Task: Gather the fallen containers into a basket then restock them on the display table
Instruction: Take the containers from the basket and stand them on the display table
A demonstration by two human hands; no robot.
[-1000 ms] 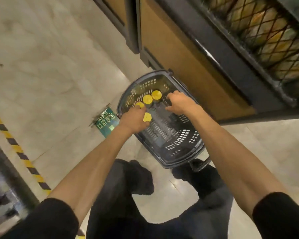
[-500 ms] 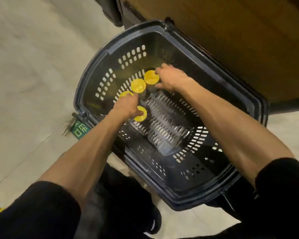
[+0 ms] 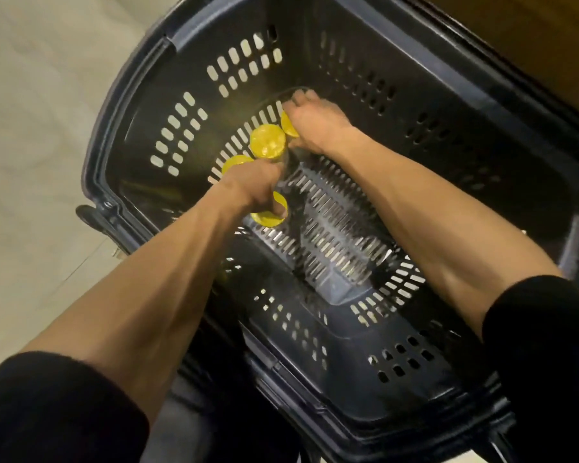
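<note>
Both my hands are down inside a dark plastic shopping basket point(image 3: 137, 105) with slotted walls and floor. Several clear containers with yellow lids stand on its floor at the far left. My left hand point(image 3: 251, 188) is closed around the nearest yellow-lidded container point(image 3: 269, 218); another lid point(image 3: 234, 161) shows just beyond my knuckles. A free-standing yellow-lidded container point(image 3: 267, 142) stands between my hands. My right hand point(image 3: 315, 123) covers and grips the farthest container point(image 3: 287, 127), of which only a lid edge shows.
The basket sits on a pale tiled floor point(image 3: 30, 145). A wooden display-unit panel point(image 3: 549, 31) rises directly behind the basket at the top right. My dark trouser legs fill the bottom of the view below the basket's near rim point(image 3: 365, 426).
The view has dropped much closer to the basket. Both hands have reached deeper, and my right hand now covers the far container's lid, which showed fully before.
</note>
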